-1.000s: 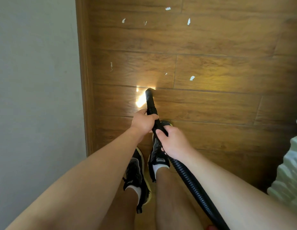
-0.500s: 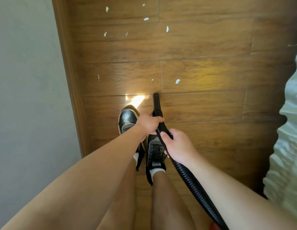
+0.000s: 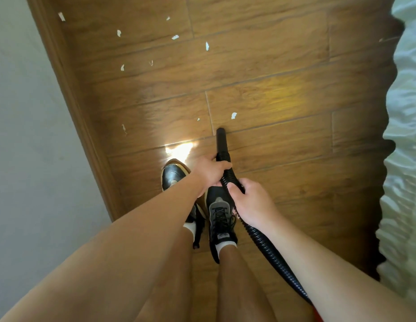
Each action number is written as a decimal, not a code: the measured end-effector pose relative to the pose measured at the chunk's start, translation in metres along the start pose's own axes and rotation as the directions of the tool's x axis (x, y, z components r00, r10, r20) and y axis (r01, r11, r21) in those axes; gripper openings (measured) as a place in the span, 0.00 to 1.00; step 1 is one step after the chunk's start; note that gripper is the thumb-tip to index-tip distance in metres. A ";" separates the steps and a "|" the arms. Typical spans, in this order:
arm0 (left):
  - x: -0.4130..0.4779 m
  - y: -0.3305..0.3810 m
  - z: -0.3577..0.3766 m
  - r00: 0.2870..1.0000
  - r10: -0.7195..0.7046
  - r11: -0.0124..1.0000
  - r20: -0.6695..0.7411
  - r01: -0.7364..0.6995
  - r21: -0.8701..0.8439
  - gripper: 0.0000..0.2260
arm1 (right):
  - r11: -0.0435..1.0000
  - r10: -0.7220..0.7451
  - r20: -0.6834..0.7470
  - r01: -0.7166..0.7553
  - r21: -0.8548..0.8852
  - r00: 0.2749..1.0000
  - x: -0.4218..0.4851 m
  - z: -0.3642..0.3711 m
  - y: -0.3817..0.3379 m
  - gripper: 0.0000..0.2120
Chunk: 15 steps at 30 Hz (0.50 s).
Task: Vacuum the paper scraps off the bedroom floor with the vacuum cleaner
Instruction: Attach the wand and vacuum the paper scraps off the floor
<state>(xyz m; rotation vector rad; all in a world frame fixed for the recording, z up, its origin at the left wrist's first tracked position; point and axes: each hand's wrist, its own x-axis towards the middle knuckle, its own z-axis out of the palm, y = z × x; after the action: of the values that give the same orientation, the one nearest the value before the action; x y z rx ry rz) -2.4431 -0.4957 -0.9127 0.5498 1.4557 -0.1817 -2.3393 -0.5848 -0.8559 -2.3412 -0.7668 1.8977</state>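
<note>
Lower right of the frame: ribbed black vacuum hose (image 3: pixel 272 252), running up from the bottom edge toward the centre. Gripped just right of centre by the right hand (image 3: pixel 253 203), fingers and thumb curled round the ribbing. Gripped again slightly higher by the left hand (image 3: pixel 211 170), wrapped round the hose where the ribbing meets the smooth black nozzle (image 3: pixel 221 140). Both hands closed on the hose, close together.

Under and left of the hands, 2 black sneakers on the wood-look floor (image 3: pixel 283 159): left sneaker (image 3: pixel 173 175) higher in the frame, right sneaker (image 3: pixel 219 214) lower and partly hidden by the hose and right hand. Bright glare patch (image 3: pixel 179 148) just above the left toe.

Nozzle pointing up the frame, tip over a plank seam near the centre; cannot tell whether touching the floor. Just above and right of the tip: nearest paper scrap (image 3: pixel 233 115). To the left of it, a tinier scrap (image 3: pixel 198 119), and farther left a thin scrap (image 3: pixel 124 128) near the brown baseboard (image 3: pixel 70 89).

Higher, across the upper left: 7 more paper scraps (image 3: pixel 175 37), scattered and well apart from the nozzle.

Along the left side: pale grey wall (image 3: pixel 21 135). Down the right edge: rumpled white bedding (image 3: pixel 406 135).
</note>
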 end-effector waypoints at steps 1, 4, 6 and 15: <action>0.002 0.003 0.002 1.000 0.003 1.000 0.003 -0.003 0.015 0.18 | 1.000 0.006 -0.010 -0.006 0.008 1.000 0.001 -0.002 0.001 0.14; 0.005 0.011 0.009 1.000 0.016 0.998 0.019 -0.017 0.061 0.19 | 0.999 0.017 -0.034 -0.016 0.038 0.999 0.004 -0.009 0.003 0.15; 0.007 0.016 0.012 0.999 0.026 0.997 0.034 -0.028 0.072 0.18 | 0.998 0.021 -0.046 -0.019 0.054 0.999 0.006 -0.013 0.003 0.15; 0.017 0.031 0.018 0.997 0.044 0.998 0.060 -0.047 0.040 0.20 | 0.996 0.022 -0.080 -0.015 0.086 0.997 0.015 -0.026 -0.001 0.14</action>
<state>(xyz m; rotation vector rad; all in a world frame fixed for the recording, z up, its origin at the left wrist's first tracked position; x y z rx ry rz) -2.4115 -0.4735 -0.9217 0.6060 1.3836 -0.1909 -2.3141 -0.5711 -0.8626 -2.3648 -0.6456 1.7924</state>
